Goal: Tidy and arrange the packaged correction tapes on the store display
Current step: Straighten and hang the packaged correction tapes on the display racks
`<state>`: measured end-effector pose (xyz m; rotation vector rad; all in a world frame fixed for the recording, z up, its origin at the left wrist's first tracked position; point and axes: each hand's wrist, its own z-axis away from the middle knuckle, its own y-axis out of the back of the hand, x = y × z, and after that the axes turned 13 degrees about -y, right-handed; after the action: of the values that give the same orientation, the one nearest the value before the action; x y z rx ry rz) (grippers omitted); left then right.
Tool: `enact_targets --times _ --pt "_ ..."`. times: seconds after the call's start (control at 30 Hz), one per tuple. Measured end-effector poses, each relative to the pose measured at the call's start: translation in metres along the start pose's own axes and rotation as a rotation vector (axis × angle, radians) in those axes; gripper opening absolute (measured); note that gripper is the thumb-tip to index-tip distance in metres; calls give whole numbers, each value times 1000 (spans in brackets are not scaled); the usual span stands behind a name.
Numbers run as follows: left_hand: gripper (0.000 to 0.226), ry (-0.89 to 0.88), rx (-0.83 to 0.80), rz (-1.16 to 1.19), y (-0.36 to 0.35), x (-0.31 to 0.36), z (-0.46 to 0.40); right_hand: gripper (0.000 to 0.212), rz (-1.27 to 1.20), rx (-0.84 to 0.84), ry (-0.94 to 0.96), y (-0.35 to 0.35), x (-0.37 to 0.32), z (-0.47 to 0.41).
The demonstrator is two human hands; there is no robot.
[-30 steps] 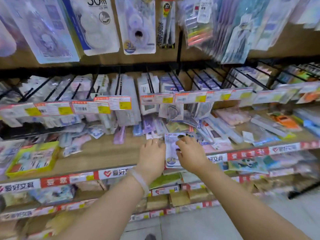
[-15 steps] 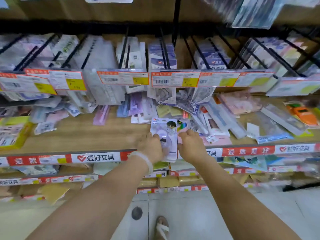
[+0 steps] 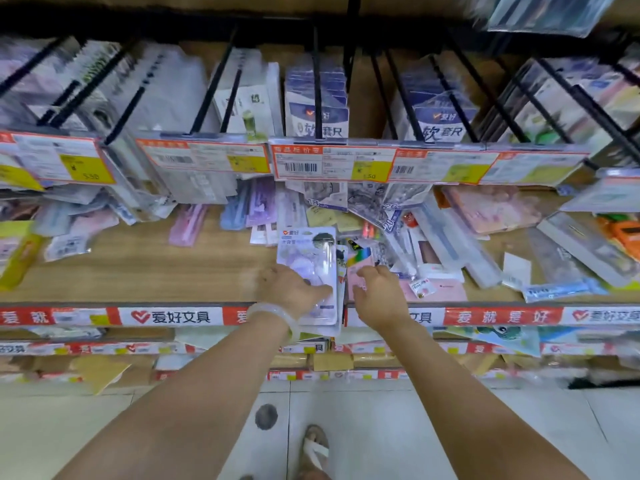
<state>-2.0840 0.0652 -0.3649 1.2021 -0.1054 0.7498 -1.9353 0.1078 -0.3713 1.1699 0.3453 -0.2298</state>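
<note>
A stack of packaged correction tapes point(image 3: 310, 258), purple-white blister cards, lies on the wooden shelf point(image 3: 156, 268) near its front edge, overhanging it slightly. My left hand point(image 3: 291, 289) lies on the lower left of the stack, thumb across the top pack. My right hand point(image 3: 377, 296) is just to the right of the stack, fingers curled down onto a pink package point(image 3: 360, 271) beside it. What the right fingers hold is hidden under the hand.
Loose stationery packs point(image 3: 446, 247) are scattered over the shelf's right half. Hanging hooks with packaged goods and a row of price tags point(image 3: 332, 164) overhang the shelf's back. A bare stretch of wood lies left of the stack. Lower shelves and tiled floor are below.
The view tipped downward and closer to the shelf. Both hands stayed on the correction tape stack; the right hand shifted slightly right, off the stack onto the pink package.
</note>
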Motion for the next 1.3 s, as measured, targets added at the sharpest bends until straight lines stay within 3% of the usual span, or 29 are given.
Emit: enact_targets --times 0.13,0.27,0.4,0.53,0.7,0.83,0.97,1.3 --pt "65 62 51 36 21 -27 6 34 -92 -55 -91 -9 -20 1" --pt "79 139 118 82 33 -58 16 92 26 -116 -189 -27 -44 9" --pt "90 197 182 40 37 -85 24 110 164 -100 -257 -38 -67 18" --pt "93 200 214 84 41 -100 35 103 195 -73 -312 -48 -77 20" --pt "96 191 221 159 43 -114 47 91 -66 -35 -438 -60 -82 23" --pt "93 140 264 172 50 -122 58 69 -150 25 -487 -67 -87 26" --pt "91 77 285 171 60 -129 69 66 -243 27 -522 -62 -89 32" --pt "91 -97 374 216 77 -122 101 71 -547 300 -279 -57 -100 90"
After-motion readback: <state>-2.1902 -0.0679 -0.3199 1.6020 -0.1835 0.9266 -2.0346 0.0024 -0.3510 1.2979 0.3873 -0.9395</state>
